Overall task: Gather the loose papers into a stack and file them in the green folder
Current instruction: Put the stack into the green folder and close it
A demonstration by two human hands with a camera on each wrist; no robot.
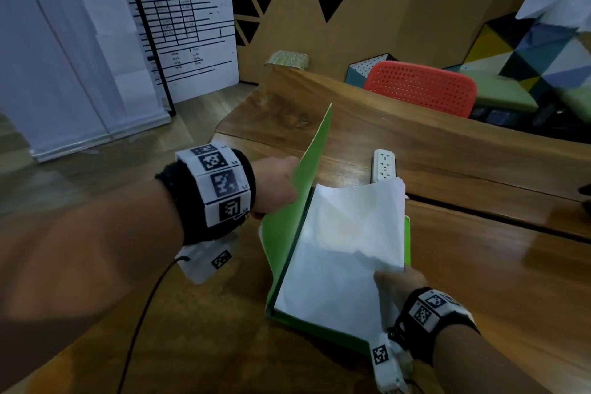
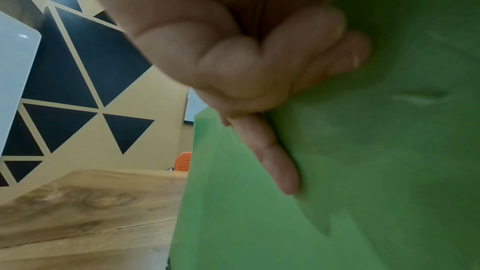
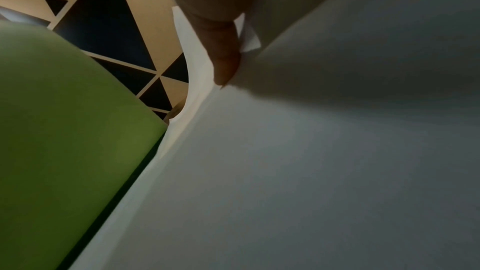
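Low at the right of the head view, the right hand [image 1: 398, 285] pinches the near corner of the white papers [image 1: 345, 253], thumb on top; they lie on the green folder [image 1: 281, 233] at mid-frame on the wooden table [image 1: 479, 265]. At centre left, the left hand [image 1: 275, 184] props the folder's cover upright, one finger [image 2: 272, 161] straight against it, the rest curled.

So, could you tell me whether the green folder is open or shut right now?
Open. The left hand holds the green folder cover raised, and the papers lie on the inside, gripped by the right hand.
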